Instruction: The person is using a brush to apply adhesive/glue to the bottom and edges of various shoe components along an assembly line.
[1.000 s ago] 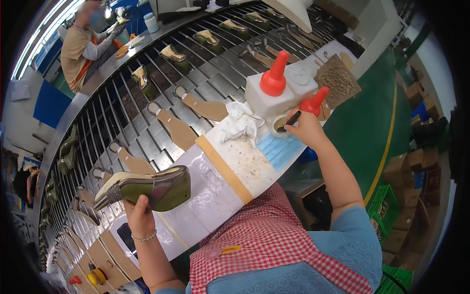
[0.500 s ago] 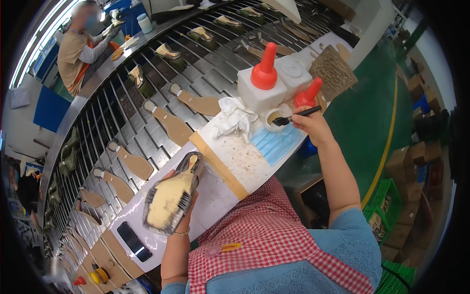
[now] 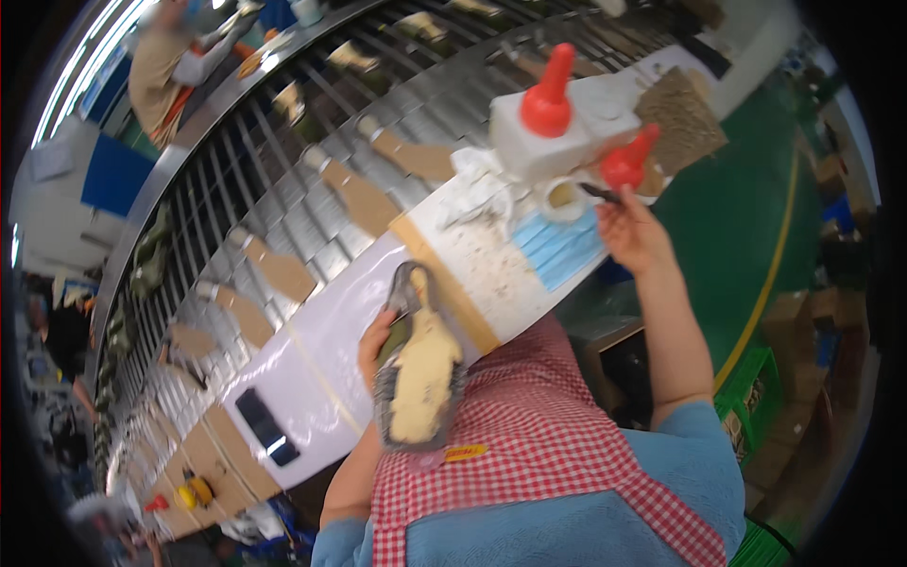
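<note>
My left hand point(image 3: 375, 342) is closed round a shoe upper on a last point(image 3: 422, 378), held bottom up before my apron. Its underside is cream-coloured, with a gathered grey edge and a green side showing beside my fingers. My right hand point(image 3: 635, 231) pinches a dark-handled brush point(image 3: 599, 193), blurred, at the right of a small white jar point(image 3: 563, 199) with yellowish contents. A red-nozzled white bottle point(image 3: 539, 142) and another red nozzle point(image 3: 628, 159) stand behind the jar. Beneath my right hand's side lie a blue face mask point(image 3: 559, 253) and a crumpled white cloth point(image 3: 480, 189).
A slatted metal conveyor point(image 3: 269, 198) curves past the bench, carrying brown insoles point(image 3: 354, 194) and several lasted uppers point(image 3: 354, 59). A phone point(image 3: 267, 425) lies on the bench's left part, near a yellow tape measure point(image 3: 196, 491). A co-worker point(image 3: 175, 71) stands across the conveyor.
The shoe upper has come nearer my body and turned more upright in my left hand. My right hand has shifted the brush from over the jar to its right side. The view has also shifted.
</note>
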A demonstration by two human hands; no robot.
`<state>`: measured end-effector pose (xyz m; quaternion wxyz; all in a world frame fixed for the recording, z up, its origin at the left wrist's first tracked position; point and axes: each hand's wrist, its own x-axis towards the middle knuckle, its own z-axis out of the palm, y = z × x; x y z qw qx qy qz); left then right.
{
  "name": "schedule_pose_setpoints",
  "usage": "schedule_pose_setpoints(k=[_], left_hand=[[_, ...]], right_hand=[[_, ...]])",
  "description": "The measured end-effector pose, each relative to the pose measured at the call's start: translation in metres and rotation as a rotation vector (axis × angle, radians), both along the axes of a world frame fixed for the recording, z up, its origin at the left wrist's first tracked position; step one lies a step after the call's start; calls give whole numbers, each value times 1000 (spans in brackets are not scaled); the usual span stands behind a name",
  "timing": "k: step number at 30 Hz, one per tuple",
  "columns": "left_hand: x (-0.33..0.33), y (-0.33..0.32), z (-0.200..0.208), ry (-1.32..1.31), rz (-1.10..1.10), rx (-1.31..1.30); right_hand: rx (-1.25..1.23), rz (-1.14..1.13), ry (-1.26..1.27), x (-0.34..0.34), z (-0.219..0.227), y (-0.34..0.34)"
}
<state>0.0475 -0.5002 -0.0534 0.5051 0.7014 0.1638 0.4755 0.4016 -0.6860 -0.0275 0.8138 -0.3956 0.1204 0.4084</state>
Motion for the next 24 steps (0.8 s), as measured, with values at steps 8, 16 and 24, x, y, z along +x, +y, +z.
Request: schedule_pose_setpoints(k=[8,16,24], left_hand=[[3,-8,-14,74,-13,114],[-2,-15,-12,30,59,32],[-2,-13,-7,43,82,123]], right_hand=[[157,429,-735,-159,109,36],[120,686,-914,-198,103,46],[34,618,-1354,-205,115,51]])
